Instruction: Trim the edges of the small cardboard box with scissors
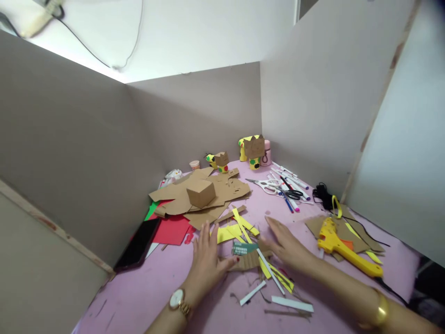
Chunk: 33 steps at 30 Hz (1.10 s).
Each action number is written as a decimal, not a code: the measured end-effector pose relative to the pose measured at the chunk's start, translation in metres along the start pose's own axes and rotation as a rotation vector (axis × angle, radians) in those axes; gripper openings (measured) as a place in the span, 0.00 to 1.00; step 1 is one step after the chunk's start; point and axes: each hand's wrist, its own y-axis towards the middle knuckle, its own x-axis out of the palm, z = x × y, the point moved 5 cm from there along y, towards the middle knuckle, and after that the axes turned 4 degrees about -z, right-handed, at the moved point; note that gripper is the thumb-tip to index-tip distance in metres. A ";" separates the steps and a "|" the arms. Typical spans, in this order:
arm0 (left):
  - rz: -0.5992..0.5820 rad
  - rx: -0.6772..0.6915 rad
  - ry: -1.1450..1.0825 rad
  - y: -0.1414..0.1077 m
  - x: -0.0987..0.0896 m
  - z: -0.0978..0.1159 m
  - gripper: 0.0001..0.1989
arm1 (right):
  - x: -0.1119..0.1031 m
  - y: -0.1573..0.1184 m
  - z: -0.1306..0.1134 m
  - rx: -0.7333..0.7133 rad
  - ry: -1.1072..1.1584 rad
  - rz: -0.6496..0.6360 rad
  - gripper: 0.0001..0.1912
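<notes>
Card (248, 263), brown and ribbed, lies on the pink table (194, 301) between the 2 hands, amid a loose scatter of scraps. A green printed piece (244, 249) sits at its far side; whether the 2 are joined, I cannot tell.

The left hand (207, 260) is spread wide, fingers pointing away, its thumb at the near left part of the card; whether it presses or only rests there is unclear, and nothing shows in its grasp. The right hand (285, 246) is loosely open at the scatter's other side, fingers extended and palm turned inward; it is blurred, but nothing shows held in it.

Card like this should be light, dry and not slippery, stiff across its ribs and easy to fold along them, with edges that crush under a hard pinch. The 2 ends look the best hold, thumb above and fingers below. The yellow strips (242, 226) and 3 white strips (292, 304) look thinner and floppier: pinch them at a tip or gather them between flat palms.

To the right lies a yellow glue gun (344, 248); to the left, a phone (139, 243) beside red paper (174, 228). Scissors (266, 185) lie farther back.
</notes>
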 end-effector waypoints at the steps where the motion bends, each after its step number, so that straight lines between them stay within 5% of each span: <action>1: -0.003 -0.022 -0.013 0.006 0.001 -0.004 0.46 | -0.001 0.022 -0.001 0.007 -0.008 0.035 0.25; 5: -0.075 0.051 -0.054 0.013 0.013 0.006 0.43 | 0.009 0.097 -0.024 -0.067 -0.049 0.062 0.20; 8: -0.056 0.109 -0.069 0.006 0.010 0.014 0.36 | 0.026 0.113 -0.044 -0.179 -0.070 -0.041 0.17; 12: 0.026 0.055 -0.071 0.011 -0.008 -0.001 0.34 | 0.035 0.085 -0.052 -0.356 -0.037 -0.170 0.15; 15: -0.041 0.066 -0.076 0.025 -0.009 -0.008 0.38 | 0.024 0.068 -0.037 -0.370 0.033 -0.145 0.16; 20: -0.225 0.184 -0.118 0.025 0.009 0.015 0.40 | 0.006 0.064 -0.008 -0.199 0.127 0.008 0.18; 25: -0.290 0.287 -0.171 -0.004 0.000 0.032 0.30 | 0.018 0.040 -0.028 -0.278 0.252 -0.168 0.16; 29: -0.254 0.203 -0.285 -0.015 -0.018 0.014 0.23 | 0.000 0.005 -0.011 -0.087 0.291 -0.118 0.23; 33: -0.195 0.034 -0.254 -0.009 -0.014 -0.012 0.38 | -0.008 -0.058 0.023 0.128 0.206 -0.124 0.40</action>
